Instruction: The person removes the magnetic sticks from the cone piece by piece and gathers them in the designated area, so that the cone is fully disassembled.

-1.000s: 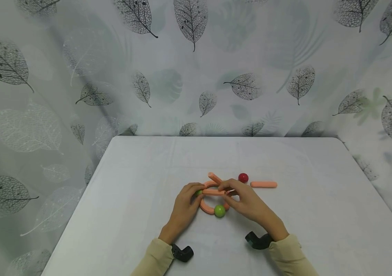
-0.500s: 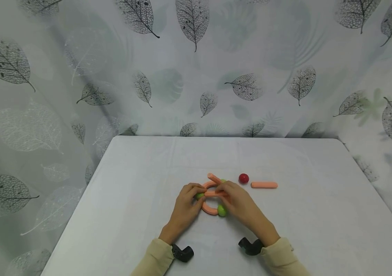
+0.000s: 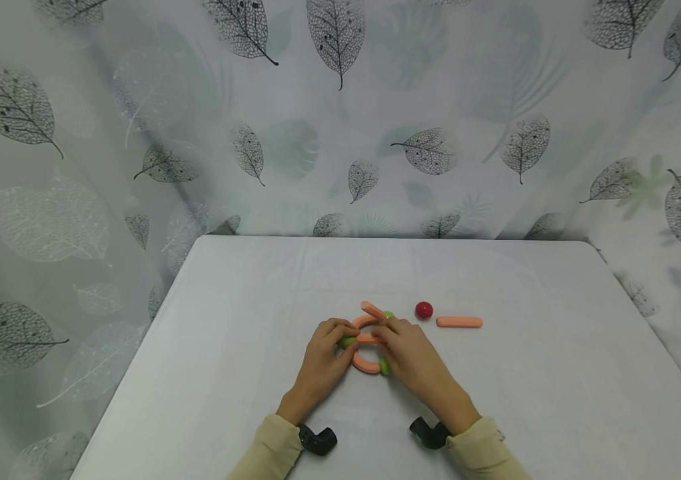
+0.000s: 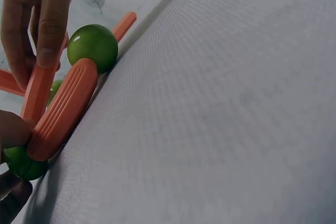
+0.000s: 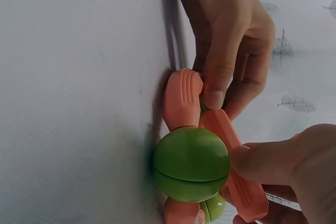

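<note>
Orange curved rods (image 3: 366, 364) and green balls make a ring on the white table. At its left side my left hand (image 3: 321, 353) pinches a green ball (image 3: 347, 341) between thumb and fingers. A straight orange rod (image 3: 367, 338) runs from that ball across the ring, raised above the curved rod in the left wrist view. My right hand (image 3: 417, 359) pinches this straight rod (image 5: 247, 195) near its other end and hides part of the ring. Close beneath that hand sits another green ball (image 5: 191, 164), joined to the curved rods.
A further orange rod (image 3: 372, 309) slants up from the ring's far side, near a green ball (image 3: 388, 314). Beyond my right hand lie a red ball (image 3: 424, 310) and a loose straight orange rod (image 3: 459, 322). A leaf-print curtain (image 3: 292, 200) hangs behind the table.
My right hand has shifted left along the straight rod and now covers its right end and part of the near green ball. My left hand stays in place.
</note>
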A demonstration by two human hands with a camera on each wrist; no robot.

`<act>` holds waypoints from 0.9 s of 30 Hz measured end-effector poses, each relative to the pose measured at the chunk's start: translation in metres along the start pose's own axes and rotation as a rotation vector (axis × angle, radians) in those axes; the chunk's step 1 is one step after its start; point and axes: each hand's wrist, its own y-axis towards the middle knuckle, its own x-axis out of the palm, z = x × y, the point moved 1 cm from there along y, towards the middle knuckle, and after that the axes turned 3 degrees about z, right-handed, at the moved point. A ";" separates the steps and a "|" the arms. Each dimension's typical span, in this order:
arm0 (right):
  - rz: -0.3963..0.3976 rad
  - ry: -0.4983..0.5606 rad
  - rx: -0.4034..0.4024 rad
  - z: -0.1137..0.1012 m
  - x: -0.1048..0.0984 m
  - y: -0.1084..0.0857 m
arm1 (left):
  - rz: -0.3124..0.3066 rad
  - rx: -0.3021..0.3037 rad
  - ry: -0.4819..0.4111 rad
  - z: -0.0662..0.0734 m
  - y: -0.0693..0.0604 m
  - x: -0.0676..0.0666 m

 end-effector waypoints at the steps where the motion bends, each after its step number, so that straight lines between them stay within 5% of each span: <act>1: -0.001 -0.007 0.001 0.000 0.000 0.000 | 0.000 0.000 0.000 0.000 0.000 0.000; 21: -0.005 -0.091 -0.038 -0.007 -0.008 0.001 | 0.032 0.011 -0.001 0.000 0.000 0.000; 27: -0.099 -0.011 0.043 0.002 -0.021 -0.001 | 0.001 -0.032 -0.007 -0.001 0.000 0.000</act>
